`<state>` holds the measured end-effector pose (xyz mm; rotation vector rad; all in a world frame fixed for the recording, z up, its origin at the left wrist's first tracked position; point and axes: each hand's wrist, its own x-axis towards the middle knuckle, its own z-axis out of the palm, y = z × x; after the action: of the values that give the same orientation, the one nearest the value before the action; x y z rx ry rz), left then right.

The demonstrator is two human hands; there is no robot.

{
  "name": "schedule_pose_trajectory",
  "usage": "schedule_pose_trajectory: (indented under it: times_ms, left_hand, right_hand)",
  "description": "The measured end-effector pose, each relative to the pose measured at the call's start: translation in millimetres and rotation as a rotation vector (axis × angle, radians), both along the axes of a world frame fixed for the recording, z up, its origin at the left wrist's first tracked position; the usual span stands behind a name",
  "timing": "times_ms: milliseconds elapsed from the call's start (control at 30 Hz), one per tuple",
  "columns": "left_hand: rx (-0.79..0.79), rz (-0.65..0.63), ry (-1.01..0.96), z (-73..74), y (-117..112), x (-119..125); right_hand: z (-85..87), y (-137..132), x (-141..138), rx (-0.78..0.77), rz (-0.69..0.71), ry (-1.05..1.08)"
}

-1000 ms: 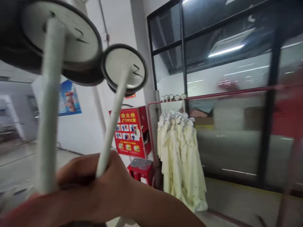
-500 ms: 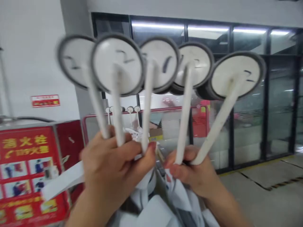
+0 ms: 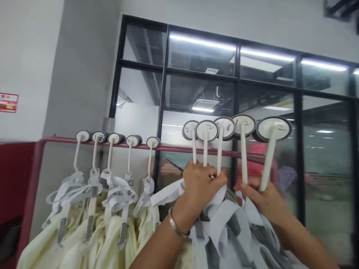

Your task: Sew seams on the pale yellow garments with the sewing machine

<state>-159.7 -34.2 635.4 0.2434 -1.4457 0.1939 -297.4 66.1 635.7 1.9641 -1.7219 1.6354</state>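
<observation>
Stems of five white plastic disc-headed hangers (image 3: 224, 127) stood upright, three gripped in the closed left hand (image 3: 203, 183), two in the closed right hand (image 3: 259, 195), discs just above the dark-red metal rail (image 3: 168, 148).

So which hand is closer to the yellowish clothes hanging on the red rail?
The left hand. It grips three hanger stems just right of the yellowish clothes; the right hand grips two more, farther right.
</observation>
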Motion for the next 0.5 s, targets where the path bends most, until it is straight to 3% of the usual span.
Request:
schedule_pose_trajectory:
  times_ms: [133, 233, 333, 500]
  left_hand:
    - [0.141, 0.093, -0.085, 12.9, -57, -44]
    - [0.202, 0.156, -0.095, 9.8, -100, -57]
    - [0.247, 0.24, -0.104, -3.5, -140, -50]
    - [0.25, 0.351, -0.22, -27.9, -180, -3]
  right_hand:
    - [16.5, -64, -49, 0.019, 0.036, -0.044]
    - [18.0, -118, -68, 0.046, 0.098, -0.05]
    - [7.0, -176, -66, 0.083, 0.2, -0.037]
    - [-26.9, -253, -37, 0.123, 0.41, -0.037]
